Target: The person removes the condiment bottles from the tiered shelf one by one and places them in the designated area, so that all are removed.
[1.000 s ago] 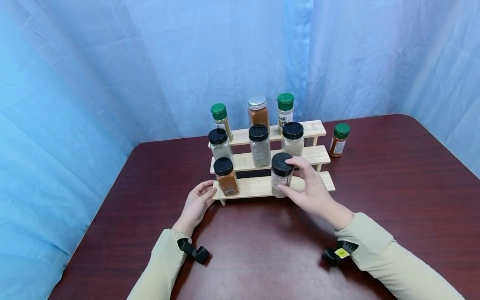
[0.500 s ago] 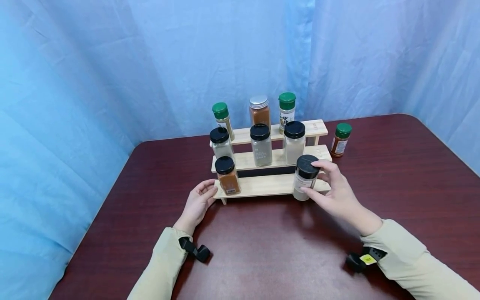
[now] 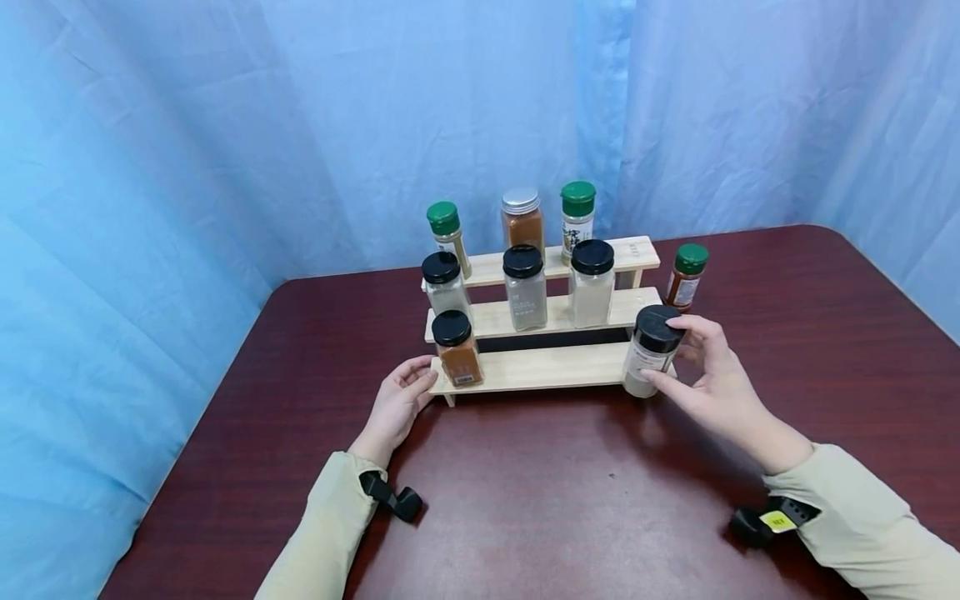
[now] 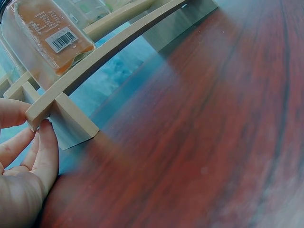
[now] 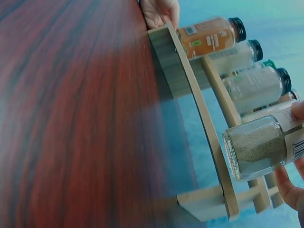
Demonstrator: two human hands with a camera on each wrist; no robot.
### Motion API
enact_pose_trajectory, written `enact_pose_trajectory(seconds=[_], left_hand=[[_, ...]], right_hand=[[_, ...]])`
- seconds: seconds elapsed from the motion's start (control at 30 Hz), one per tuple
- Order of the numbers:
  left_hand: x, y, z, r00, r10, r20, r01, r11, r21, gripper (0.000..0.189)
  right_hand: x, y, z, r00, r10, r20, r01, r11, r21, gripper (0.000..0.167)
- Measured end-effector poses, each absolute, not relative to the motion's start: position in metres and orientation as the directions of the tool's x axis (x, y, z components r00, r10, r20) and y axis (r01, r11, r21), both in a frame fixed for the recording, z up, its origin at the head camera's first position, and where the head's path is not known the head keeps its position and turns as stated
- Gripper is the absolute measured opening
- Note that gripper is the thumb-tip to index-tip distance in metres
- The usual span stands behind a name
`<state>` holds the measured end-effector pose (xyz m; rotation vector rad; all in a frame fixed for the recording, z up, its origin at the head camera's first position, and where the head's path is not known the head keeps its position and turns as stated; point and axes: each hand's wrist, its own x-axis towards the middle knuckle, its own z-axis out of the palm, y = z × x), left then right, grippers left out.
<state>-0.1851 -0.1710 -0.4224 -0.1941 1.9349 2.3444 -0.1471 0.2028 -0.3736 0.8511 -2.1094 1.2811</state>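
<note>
Pinching shaker in right hand, with thumb low on the pale label and a fingertip up on the black cap, spread only as wide as the shaker itself. Held roughly upright at the right end of the rack's front shelf, by its front edge; hard to tell whether touching the board. A second ago, nearer the middle of that shelf; now shifted rightward along the rack. Grey powder inside, seen clearly from the right wrist.

Gripping the front left corner of the rack with left hand, thumb and fingers almost together, with only the board's end between them; in the same spot as a second ago.

Just beside the left-hand grip, on the rack's front shelf: orange jar, unmoved. On the rack's middle shelf: three black-lidded jars. On its back shelf: silver-lidded jar between two green-capped bottles. Right of the rack: red bottle, fully visible a second ago, now covered at the base.

Farther out, in front of the rack: pale sleeves and black wrist cameras. Under the rack, dark red table; behind it, blue curtain.
</note>
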Motion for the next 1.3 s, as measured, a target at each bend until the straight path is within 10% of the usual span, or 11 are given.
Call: enact_pose_trajectory(seconds=[1.3], left_hand=[[-0.185,-0.171,-0.423,-0.988,-0.001,-0.154,-0.151,-0.17,0.974,0.035]], right_hand=[[-0.176,0.287,-0.38,-0.864,0.07,0.499,-0.39,0.534,-0.75,0.076]])
